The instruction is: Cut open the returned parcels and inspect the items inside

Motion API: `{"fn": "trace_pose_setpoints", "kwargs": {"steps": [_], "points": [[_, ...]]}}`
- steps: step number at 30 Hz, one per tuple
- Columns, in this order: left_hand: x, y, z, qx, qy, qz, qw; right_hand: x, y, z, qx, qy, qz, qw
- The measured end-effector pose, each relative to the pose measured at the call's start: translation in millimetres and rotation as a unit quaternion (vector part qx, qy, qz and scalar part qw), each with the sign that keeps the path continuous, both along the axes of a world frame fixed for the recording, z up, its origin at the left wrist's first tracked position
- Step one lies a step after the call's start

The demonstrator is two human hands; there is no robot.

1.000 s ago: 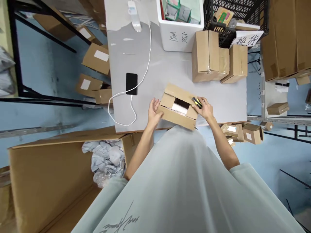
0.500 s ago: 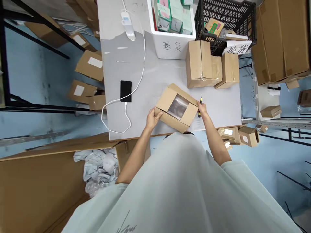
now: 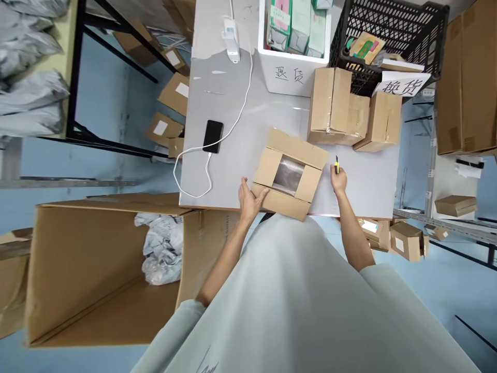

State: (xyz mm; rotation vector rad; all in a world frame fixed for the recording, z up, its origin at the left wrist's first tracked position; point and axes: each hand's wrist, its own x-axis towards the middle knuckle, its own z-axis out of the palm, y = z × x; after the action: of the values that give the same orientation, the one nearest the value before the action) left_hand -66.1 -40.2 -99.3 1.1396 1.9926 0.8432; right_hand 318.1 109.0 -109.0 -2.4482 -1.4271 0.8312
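A small cardboard box (image 3: pixel 265 172) lies at the table's front edge with its flaps spread open. Clear plastic wrap (image 3: pixel 288 175) shows through the gap in its middle. My left hand (image 3: pixel 250 201) grips the box's near left corner, thumb over the near flap and fingers along the side. To the right of the box, apart from it, my right hand (image 3: pixel 338 180) is closed around a yellow and black utility knife (image 3: pixel 336 167), its tip pointing away from me.
Several closed cartons (image 3: pixel 330 103) stand at the back right, before a white foam bin (image 3: pixel 289 75) and a black crate (image 3: pixel 396 31). A phone (image 3: pixel 213 135) with a white cable lies left. A large open carton (image 3: pixel 104 269) holding crumpled bags stands below left.
My right hand has come away from the box and moved right with the utility knife. The box has turned slightly, and my left hand has shifted toward its near corner. The view has shifted.
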Motion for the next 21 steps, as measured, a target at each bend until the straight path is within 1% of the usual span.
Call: {"fn": "trace_pose_setpoints", "kwargs": {"steps": [2,4,6,7,10,12,14,16,18,20,21], "points": [[1,12,20.9,0.026,0.049,-0.026,0.998,17,-24,-3.9,-0.049,-0.059,-0.032,0.997],[4,27,39.6,0.043,0.07,-0.054,0.995,28,-49,-5.8,-0.077,-0.072,-0.035,0.994],[8,42,52.3,0.047,0.073,-0.091,0.992,35,-70,-6.5,-0.087,-0.075,-0.033,0.993],[11,50,55.9,0.043,0.074,-0.113,0.99,36,-77,-6.5,-0.089,-0.076,-0.03,0.993],[16,71,57.1,0.009,0.085,-0.156,0.984,36,-85,-4.2,-0.085,-0.079,-0.021,0.993],[18,81,53.6,-0.016,0.095,-0.158,0.983,31,-82,1.2,-0.075,-0.079,-0.019,0.994],[18,87,50.2,-0.028,0.101,-0.162,0.981,22,-78,11.4,-0.042,-0.063,-0.003,0.997],[16,89,49.3,-0.022,0.102,-0.173,0.979,7,-78,26.0,0.008,-0.022,0.034,0.999],[12,88,51.3,-0.014,0.094,-0.181,0.979,-16,-83,42.2,0.046,0.03,0.084,0.995],[6,86,55.0,-0.013,0.078,-0.173,0.982,-43,-88,56.7,0.045,0.062,0.136,0.988],[3,85,56.8,-0.014,0.068,-0.163,0.984,-57,-91,62.5,0.036,0.062,0.159,0.985]]}}
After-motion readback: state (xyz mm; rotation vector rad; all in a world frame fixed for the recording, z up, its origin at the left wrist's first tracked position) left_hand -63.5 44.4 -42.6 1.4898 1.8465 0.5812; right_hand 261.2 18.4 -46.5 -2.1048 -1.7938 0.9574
